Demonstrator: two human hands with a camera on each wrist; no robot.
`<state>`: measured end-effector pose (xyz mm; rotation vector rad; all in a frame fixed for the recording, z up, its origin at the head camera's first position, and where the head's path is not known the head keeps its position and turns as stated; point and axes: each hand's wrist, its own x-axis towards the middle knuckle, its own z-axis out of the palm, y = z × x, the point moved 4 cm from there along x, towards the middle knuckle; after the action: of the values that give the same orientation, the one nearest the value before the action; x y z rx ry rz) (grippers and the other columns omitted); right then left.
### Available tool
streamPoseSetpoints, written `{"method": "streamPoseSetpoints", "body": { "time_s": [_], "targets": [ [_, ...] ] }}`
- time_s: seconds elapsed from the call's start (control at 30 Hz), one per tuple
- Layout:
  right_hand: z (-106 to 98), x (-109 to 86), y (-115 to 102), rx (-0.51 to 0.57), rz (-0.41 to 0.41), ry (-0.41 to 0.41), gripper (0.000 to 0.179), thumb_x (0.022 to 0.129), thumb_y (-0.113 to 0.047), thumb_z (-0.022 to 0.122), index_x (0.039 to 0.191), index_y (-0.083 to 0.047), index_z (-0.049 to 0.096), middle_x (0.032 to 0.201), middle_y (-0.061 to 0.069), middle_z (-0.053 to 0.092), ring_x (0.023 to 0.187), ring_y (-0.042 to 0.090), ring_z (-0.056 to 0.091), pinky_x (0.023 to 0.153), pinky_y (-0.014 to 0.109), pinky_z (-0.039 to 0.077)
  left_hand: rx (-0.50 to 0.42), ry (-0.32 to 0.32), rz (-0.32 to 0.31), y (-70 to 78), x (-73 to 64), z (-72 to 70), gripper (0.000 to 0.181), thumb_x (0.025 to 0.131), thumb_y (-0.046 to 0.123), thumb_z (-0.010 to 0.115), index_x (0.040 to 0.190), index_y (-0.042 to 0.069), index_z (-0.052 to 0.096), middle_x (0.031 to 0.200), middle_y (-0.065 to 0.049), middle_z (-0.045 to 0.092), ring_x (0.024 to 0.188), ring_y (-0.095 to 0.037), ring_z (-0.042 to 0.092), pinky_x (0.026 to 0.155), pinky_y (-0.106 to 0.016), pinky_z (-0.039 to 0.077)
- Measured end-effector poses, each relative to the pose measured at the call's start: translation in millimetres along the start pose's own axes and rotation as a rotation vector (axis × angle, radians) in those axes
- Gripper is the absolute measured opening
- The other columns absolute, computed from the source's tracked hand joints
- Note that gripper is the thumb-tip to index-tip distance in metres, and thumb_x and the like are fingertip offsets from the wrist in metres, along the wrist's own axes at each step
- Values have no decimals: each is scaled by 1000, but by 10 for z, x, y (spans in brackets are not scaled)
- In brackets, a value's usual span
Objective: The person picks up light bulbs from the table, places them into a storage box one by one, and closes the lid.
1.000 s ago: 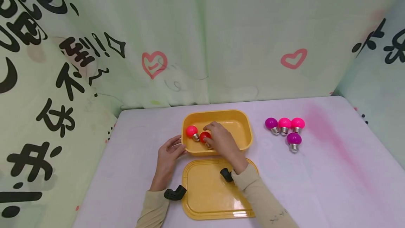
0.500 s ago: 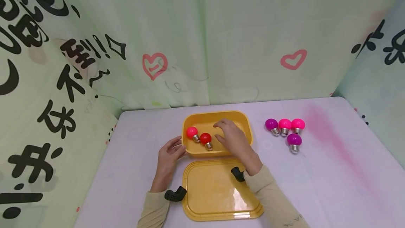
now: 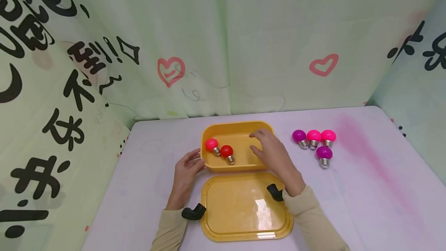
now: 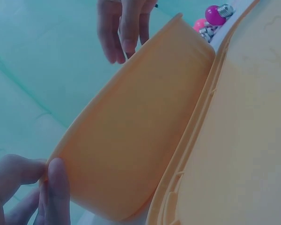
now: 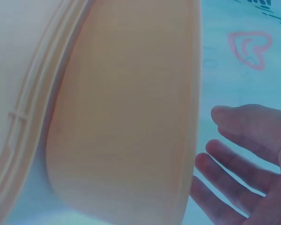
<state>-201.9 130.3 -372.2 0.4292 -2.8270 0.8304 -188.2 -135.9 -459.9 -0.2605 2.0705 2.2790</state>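
Note:
A deep yellow plastic box [image 3: 240, 168] stands on the table, and my left hand [image 3: 186, 173] holds its left end. The left wrist view shows that thumb and fingers [image 4: 59, 183] pinching the rim. Inside the box, toward the left, lie a pink light bulb [image 3: 211, 144] and a red light bulb [image 3: 227, 151], both with silver screw bases. My right hand [image 3: 274, 152] hovers over the box's right side, thumb and fingers spread, holding nothing. In the right wrist view its fingers [image 5: 234, 187] appear beyond the box's rim.
A flat yellow lid [image 3: 233, 208] lies in front of the box, under the right wrist. Several more bulbs, purple [image 3: 324, 152] and pink [image 3: 314, 135], lie grouped to the right. Behind the table hangs a pale green curtain [image 3: 265, 49].
My right hand has let go of the red bulb inside the box and moved right, its fingers spreading. The left hand stays at the box's left end.

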Motion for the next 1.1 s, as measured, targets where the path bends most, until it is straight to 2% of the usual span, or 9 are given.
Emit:
{"method": "streamPoseSetpoints", "body": {
  "time_s": [0.27, 0.7, 1.1],
  "targets": [
    [-141, -135, 167, 44, 35, 47, 33, 88, -8, 74, 119, 2, 66, 118, 19, 63, 114, 39, 58, 100, 53, 50, -14, -12, 4, -1, -12, -6, 43, 91, 5, 69, 133, 2, 58, 126, -20, 59, 96, -20, 66, 81, -28, 61],
    [-390, -306, 448, 13, 105, 66, 34, 89, -6, 71, 120, 5, 64, 123, 24, 60, 118, 43, 54, 102, 59, 46, -17, -26, -5, 6, -16, -13, 43, 92, 7, 70, 133, 4, 58, 127, -19, 59, 102, -25, 65, 82, -29, 60],
    [-577, -424, 693, -13, 71, 137, 33, 86, -3, 73, 116, 6, 65, 115, 26, 61, 107, 41, 57, 95, 58, 49, -4, -25, -8, -12, -1, -14, 44, 92, 6, 69, 134, 4, 57, 129, -20, 58, 106, -30, 64, 83, -28, 60]
  ]
}}
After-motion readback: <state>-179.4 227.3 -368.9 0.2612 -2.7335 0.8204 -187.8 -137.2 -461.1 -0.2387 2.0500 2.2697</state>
